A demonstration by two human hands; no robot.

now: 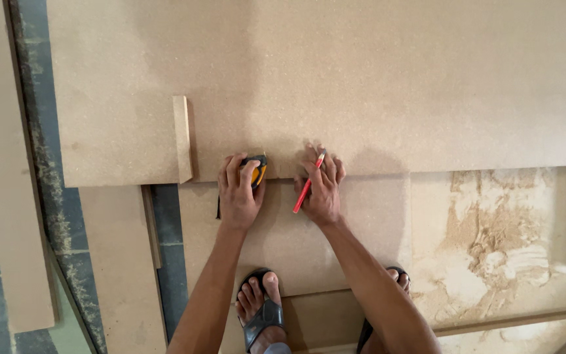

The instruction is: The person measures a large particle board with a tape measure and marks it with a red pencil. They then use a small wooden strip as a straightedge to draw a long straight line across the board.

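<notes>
Tape measure [257, 169], yellow and black, is gripped in the left hand [238, 192] and pressed against the near edge of a large fibreboard sheet [375, 78], which stretches away ahead of both hands and well out to either side. A thin dark strap is seen hanging from the tape measure beside the left wrist. Red pencil [308, 183] is held in the right hand [322, 190], passed between the fingers, its tip near the same board edge and its shaft angled back across the hand toward the left. The right fingers are curled, with the fingertips resting on the sheet's edge. The two hands are set close together, just apart. A second, lower board [296, 242] is seen under both hands and forearms. To the left of the left hand, a narrow offcut strip [182, 137] is laid upright along the end of the large sheet. To the right of the right hand, a patch of sawdust [492, 229] is spread over a lower panel. Nearer than the hands, two feet in dark sandals [262, 314] are planted on the boards, the right one mostly hidden behind the right forearm. Far to the left, a long plank [8, 196] is laid over a dusty blue-grey floor [168, 262].
</notes>
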